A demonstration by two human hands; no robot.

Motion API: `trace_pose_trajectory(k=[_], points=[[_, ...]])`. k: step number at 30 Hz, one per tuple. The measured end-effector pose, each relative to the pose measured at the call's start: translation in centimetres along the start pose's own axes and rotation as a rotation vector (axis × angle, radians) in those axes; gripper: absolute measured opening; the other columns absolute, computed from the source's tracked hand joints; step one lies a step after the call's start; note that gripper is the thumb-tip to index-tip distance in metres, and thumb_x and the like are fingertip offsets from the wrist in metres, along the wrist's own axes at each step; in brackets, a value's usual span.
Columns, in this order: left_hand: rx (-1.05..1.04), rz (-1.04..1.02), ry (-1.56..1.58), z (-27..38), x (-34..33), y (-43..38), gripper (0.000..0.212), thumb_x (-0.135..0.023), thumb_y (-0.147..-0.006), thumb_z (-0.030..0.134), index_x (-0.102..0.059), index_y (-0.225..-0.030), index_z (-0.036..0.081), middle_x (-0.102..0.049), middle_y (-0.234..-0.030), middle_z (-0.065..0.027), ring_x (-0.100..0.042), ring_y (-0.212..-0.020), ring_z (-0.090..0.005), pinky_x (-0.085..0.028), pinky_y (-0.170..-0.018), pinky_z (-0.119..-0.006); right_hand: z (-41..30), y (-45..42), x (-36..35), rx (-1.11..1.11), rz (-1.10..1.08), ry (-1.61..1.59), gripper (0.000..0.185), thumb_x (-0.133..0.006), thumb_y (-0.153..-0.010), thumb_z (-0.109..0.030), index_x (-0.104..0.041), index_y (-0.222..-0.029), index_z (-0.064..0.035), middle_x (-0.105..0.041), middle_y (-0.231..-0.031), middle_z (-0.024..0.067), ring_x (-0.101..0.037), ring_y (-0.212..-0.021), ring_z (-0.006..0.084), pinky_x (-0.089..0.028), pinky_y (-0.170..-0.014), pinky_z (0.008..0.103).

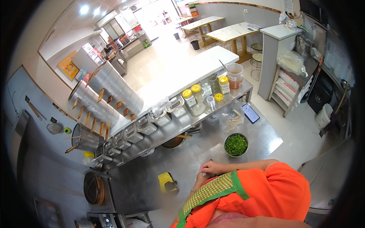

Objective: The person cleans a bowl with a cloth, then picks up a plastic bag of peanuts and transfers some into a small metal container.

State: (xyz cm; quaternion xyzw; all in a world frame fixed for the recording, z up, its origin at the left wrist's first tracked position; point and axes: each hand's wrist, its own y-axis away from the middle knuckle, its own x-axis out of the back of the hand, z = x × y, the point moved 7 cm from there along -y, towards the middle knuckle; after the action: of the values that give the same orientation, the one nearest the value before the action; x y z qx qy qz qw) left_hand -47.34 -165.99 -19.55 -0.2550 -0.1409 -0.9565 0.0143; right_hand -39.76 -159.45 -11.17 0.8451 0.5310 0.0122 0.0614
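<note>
My right hand [210, 167] rests over my left hand [202, 178], both close to my body at the steel worktable's near edge. A small whitish thing shows where they meet; its kind is unclear, and the fingers are partly hidden. A band circles my left wrist. Beyond my right forearm stands a round metal bowl [236, 144] of chopped green herbs. Left of my hands, a yellow cloth [165, 181] lies on the worktable [199, 154] with a dark item against it. Farther back are a clear plastic bag [231, 121] with pale pieces inside and a smartphone [251, 113].
Above the worktable runs a steel shelf [182, 129] with lidded metal containers [146, 124], yellow-lidded jars [224, 84] and a jug [234, 75] of reddish liquid. Under it sits a pan [172, 142]. Stacked metal cylinders [117, 88] with wooden handles stand back left; round sieves [92, 188] lie lower left.
</note>
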Motion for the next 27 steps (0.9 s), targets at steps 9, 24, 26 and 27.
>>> trace_pose_trajectory(k=[9,24,26,27], points=[[0.072,0.166,0.752,4.1,2.7,2.2,0.029,-0.045,-0.101,0.023,-0.060,-0.093,-0.001,-0.062,-0.070,-0.0056,-0.057,-0.061,-0.0135,-0.048,-0.058,-0.027,4.9,1.0,1.5,0.041,-0.142,0.581,0.035,-0.054,-0.077,-0.009,-0.063,-0.108,0.0007,-0.065,-0.102,0.0211,-0.062,-0.096,0.0340,-0.049,-0.086,0.0406],[0.026,0.140,0.512,2.5,3.1,2.0,0.039,-0.070,-0.083,0.016,-0.057,-0.116,0.000,-0.064,-0.093,-0.0053,-0.060,-0.082,-0.0127,-0.051,-0.074,-0.028,-1.4,2.0,1.9,0.116,0.066,0.662,0.022,-0.055,-0.085,-0.023,-0.062,-0.089,-0.0028,-0.062,-0.093,0.0200,-0.060,-0.085,0.0401,-0.047,-0.074,0.0463],[0.002,0.079,0.462,1.8,2.6,1.6,0.038,-0.071,-0.082,0.016,-0.059,-0.114,0.000,-0.064,-0.094,-0.0059,-0.060,-0.080,-0.0124,-0.051,-0.073,-0.028,-1.4,2.1,2.0,0.124,0.115,0.669,0.022,-0.054,-0.086,-0.024,-0.062,-0.088,-0.0027,-0.063,-0.093,0.0196,-0.060,-0.084,0.0402,-0.047,-0.073,0.0463],[-0.012,0.044,0.438,2.6,2.5,1.3,0.037,-0.072,-0.081,0.016,-0.059,-0.113,0.000,-0.064,-0.095,-0.0062,-0.060,-0.080,-0.0122,-0.050,-0.073,-0.028,-1.2,2.3,2.4,0.121,0.159,0.682,0.023,-0.054,-0.087,-0.024,-0.063,-0.088,-0.0027,-0.063,-0.092,0.0193,-0.060,-0.084,0.0402,-0.047,-0.072,0.0463]])
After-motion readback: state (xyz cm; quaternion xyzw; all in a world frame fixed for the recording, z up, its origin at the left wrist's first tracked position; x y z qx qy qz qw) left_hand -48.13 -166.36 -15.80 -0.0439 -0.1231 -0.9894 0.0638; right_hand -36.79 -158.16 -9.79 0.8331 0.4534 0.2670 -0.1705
